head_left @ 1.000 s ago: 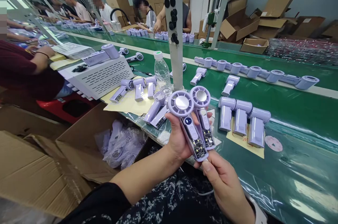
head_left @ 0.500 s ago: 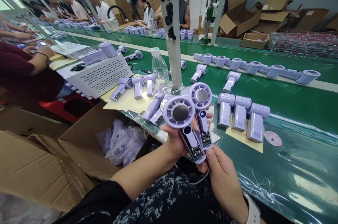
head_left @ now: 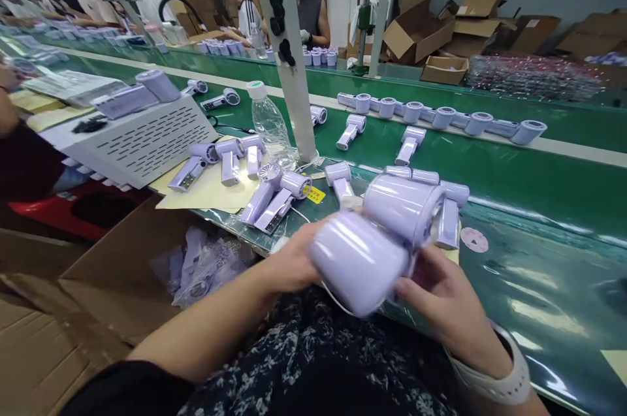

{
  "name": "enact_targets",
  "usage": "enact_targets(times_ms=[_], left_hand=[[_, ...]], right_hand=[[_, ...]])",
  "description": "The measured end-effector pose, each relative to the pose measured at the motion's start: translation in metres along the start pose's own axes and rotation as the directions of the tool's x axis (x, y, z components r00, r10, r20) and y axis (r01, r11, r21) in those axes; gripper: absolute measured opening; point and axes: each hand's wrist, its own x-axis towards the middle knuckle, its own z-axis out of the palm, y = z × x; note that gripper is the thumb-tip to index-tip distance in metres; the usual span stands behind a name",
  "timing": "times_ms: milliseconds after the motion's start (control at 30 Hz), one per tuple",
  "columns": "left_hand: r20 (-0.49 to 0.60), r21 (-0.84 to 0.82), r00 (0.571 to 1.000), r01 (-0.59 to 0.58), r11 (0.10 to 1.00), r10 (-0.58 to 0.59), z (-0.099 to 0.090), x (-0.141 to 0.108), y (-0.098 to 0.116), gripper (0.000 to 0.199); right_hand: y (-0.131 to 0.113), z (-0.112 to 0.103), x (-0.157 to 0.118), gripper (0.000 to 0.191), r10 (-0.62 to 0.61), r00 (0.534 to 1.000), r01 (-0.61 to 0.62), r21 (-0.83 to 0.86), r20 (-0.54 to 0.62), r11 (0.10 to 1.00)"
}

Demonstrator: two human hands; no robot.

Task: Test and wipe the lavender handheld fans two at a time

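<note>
Mostly hidden behind the nearer purple fan (head_left: 360, 262), the fingers of the left hand (head_left: 296, 256) cannot be read; those of the right hand (head_left: 453, 302) curl at the fans' right side, thumb against the nearer one's edge, their grip partly covered. The farther fan (head_left: 401, 206) touches the nearer, both blurred and raised over the front edge of the green worktop (head_left: 529, 279). Beyond them, more fans stand on the worktop, a clear bottle (head_left: 271, 125) leans beside the white post (head_left: 294, 99), and a row of fans (head_left: 443, 117) lies farther back.
</note>
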Motion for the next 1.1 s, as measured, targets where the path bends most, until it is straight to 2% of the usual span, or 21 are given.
enact_targets(times_ms=[33,100,167,233,333,433,500,600,733,967,1100], left_hand=[[0.014,-0.015,1.000,0.012,1.000,-0.012,-0.012,0.003,0.000,0.045],[-0.031,-0.080,0.999,0.017,0.997,-0.020,-0.031,0.012,0.003,0.046],[-0.081,-0.153,0.997,0.009,0.988,-0.022,-0.039,0.018,0.009,0.052],[-0.072,-0.211,0.997,-0.036,0.977,0.022,-0.029,0.018,0.016,0.049],[0.027,-0.296,0.993,-0.103,0.950,0.116,0.006,0.009,0.019,0.053],[0.149,-0.359,0.987,-0.010,0.933,0.068,0.035,0.001,0.014,0.044],[0.159,-0.342,0.987,0.019,0.939,0.038,0.043,0.002,0.009,0.045],[0.149,-0.242,0.989,0.013,0.970,0.024,0.042,0.006,0.005,0.045],[0.221,-0.154,0.975,0.059,0.986,-0.023,0.039,0.008,0.004,0.044],[0.182,-0.242,0.982,0.006,0.970,0.039,0.039,0.005,0.003,0.037],[0.197,-0.273,0.979,0.010,0.962,0.046,0.038,0.001,0.007,0.036]], right_hand=[[-0.002,-0.003,-0.003,0.041,0.012,0.999,-0.012,0.016,-0.039,1.000],[-0.006,-0.010,-0.004,0.044,0.026,0.989,-0.024,0.016,-0.143,1.000],[-0.007,-0.016,-0.002,0.040,0.038,0.982,-0.028,0.056,-0.186,0.998],[-0.007,-0.017,0.001,0.034,0.047,0.984,-0.022,0.146,-0.170,0.989],[-0.006,-0.014,0.003,0.029,0.029,0.984,0.011,0.224,-0.173,0.975],[-0.002,-0.011,-0.001,0.028,0.032,0.990,0.001,0.233,-0.137,0.972],[0.001,-0.011,-0.005,0.028,0.037,0.992,-0.009,0.235,-0.118,0.972],[0.006,-0.010,-0.008,0.026,0.051,0.986,-0.007,0.265,-0.160,0.964],[0.008,-0.008,-0.005,0.025,0.127,0.976,-0.059,0.349,-0.177,0.935],[0.008,-0.008,-0.003,0.031,0.181,0.974,-0.115,0.397,-0.133,0.911],[0.003,-0.007,-0.002,0.032,0.153,0.985,-0.112,0.386,-0.076,0.916]])
